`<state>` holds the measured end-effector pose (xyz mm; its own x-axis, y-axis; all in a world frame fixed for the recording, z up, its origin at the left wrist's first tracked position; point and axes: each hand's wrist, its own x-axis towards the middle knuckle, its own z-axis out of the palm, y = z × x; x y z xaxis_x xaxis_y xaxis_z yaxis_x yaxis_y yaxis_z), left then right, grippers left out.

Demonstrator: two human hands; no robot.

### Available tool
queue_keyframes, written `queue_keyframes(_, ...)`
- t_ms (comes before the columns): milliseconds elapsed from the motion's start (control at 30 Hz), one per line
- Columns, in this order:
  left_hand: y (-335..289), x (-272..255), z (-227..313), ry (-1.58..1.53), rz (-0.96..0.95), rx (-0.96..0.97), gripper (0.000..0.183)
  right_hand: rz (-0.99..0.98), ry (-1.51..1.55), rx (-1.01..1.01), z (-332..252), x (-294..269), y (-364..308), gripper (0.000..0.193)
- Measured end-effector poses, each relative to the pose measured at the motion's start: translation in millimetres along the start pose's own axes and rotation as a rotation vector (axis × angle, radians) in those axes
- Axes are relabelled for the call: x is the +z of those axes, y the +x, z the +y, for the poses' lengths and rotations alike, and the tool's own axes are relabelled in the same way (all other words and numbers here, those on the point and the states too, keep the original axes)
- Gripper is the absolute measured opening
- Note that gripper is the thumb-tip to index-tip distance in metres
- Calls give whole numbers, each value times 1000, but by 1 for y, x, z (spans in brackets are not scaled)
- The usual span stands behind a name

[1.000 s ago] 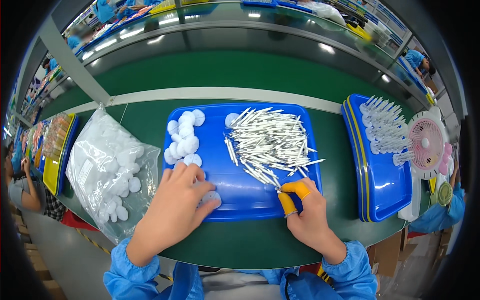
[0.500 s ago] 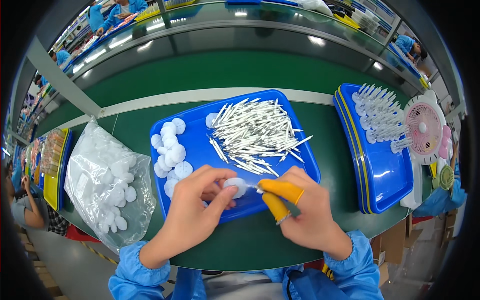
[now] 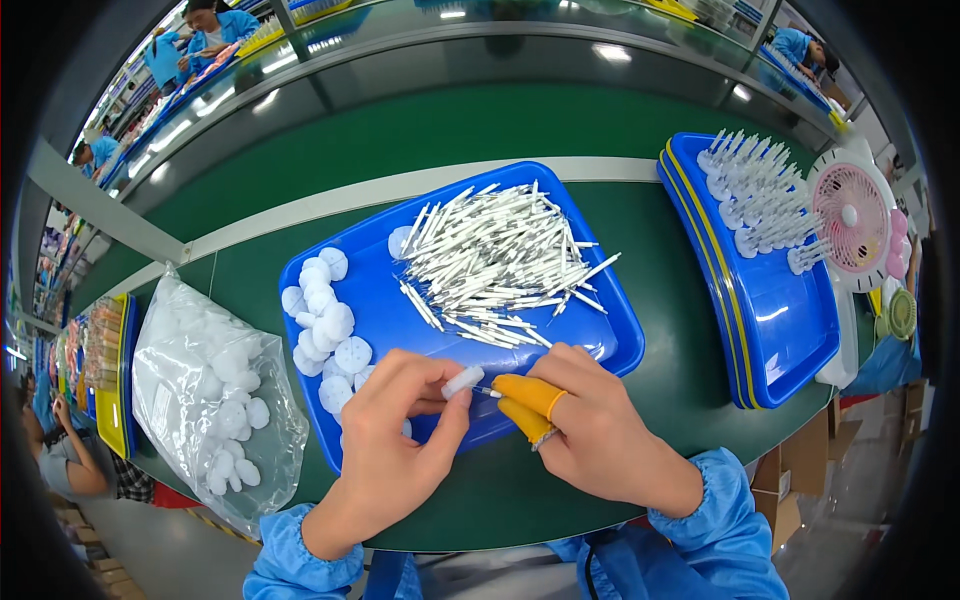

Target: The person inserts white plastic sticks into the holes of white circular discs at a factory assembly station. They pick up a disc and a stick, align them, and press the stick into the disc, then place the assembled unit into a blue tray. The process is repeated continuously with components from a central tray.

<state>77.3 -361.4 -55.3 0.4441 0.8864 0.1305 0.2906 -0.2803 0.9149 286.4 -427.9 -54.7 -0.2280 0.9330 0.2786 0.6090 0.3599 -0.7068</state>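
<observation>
Between thumb and fingertips, my left hand [image 3: 395, 425] pinches a white translucent round disc [image 3: 463, 381], turned nearly edge-on. My right hand [image 3: 605, 425] wears yellow finger covers [image 3: 530, 400] on the thumb and index finger. Those two fingers grip a slim white stick [image 3: 488, 391], whose thin end meets the disc; whether it has gone in, I cannot tell. Both hands are over the near edge of a blue tray [image 3: 620, 310]. In the tray lie a heap of white sticks [image 3: 500, 260] and, at its left, a cluster of loose white discs [image 3: 325, 315].
A clear plastic bag of white discs [image 3: 215, 390] lies left of the tray. At the right, stacked blue trays [image 3: 790, 345] carry upright stick-and-disc pieces [image 3: 765, 195]. Beside them stands a pink and white fan [image 3: 850, 215]. Co-workers in blue [image 3: 215, 35] sit beyond the far rail.
The disc in my left hand has turned from facing up to nearly edge-on. My right hand has moved left, bringing the stick against the disc. The whole view has shifted slightly.
</observation>
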Motion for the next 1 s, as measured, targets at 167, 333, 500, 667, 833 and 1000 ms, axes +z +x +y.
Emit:
queue_keyframes(167,-3,2,0,40,-10,-34,18,62,10,26,3,4,0,41)
queue_keyframes(333,-4,7,2,91,0,57,17,143,-6,-22,-2,14,2,39)
queue_keyframes(500,-7,9,4,187,19,135,19,162,8,-8,-9,15,0,39)
queue_keyframes(667,-15,11,6,253,21,165,21,173,47,15,-11,22,-5,38)
queue_keyframes(833,-15,9,-3,219,24,115,20,98,104,142,-12,27,6,34)
queue_keyframes(1000,0,-6,1,282,203,29,15,167,-137,33,12,22,35,16)
